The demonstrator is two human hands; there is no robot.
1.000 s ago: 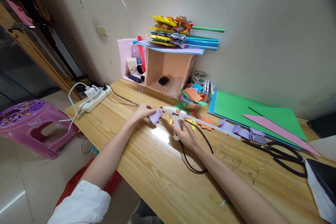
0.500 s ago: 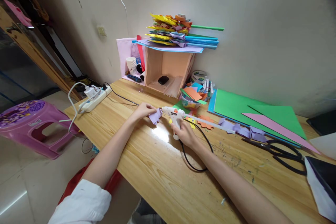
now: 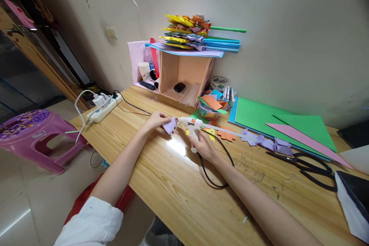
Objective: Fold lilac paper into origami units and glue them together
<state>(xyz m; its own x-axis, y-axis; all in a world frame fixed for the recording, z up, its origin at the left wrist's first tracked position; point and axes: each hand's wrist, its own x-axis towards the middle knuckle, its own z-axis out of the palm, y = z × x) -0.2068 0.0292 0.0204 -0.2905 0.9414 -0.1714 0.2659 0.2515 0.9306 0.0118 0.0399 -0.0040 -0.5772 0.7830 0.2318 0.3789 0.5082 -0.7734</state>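
Note:
Between the fingertips of my left hand [image 3: 157, 120] is a folded piece of purple paper [image 3: 170, 126], held just above the table. My right hand [image 3: 204, 146] grips a white hot glue gun [image 3: 193, 127] by its handle, with a long glue stick [image 3: 227, 130] sticking out of its back. The nozzle points left and is very close to the purple paper; I cannot tell whether they touch. Behind the gun lie an orange paper flower [image 3: 226, 133] and a partly covered yellow paper piece [image 3: 211, 133]. Further right are several folded purple paper pieces [image 3: 266, 143].
Large black scissors [image 3: 305, 165] lie at the right, beside green sheets [image 3: 288, 123] and a pink strip [image 3: 305, 140]. A bowl of paper scraps [image 3: 211, 109] stands behind. The gun's black cord [image 3: 213, 186] loops on the table. At left is a white power strip [image 3: 106, 109].
The purple paper has turned slightly in my left fingers, and a small gap now shows between it and the nozzle. My right hand and the glue gun have hardly moved.

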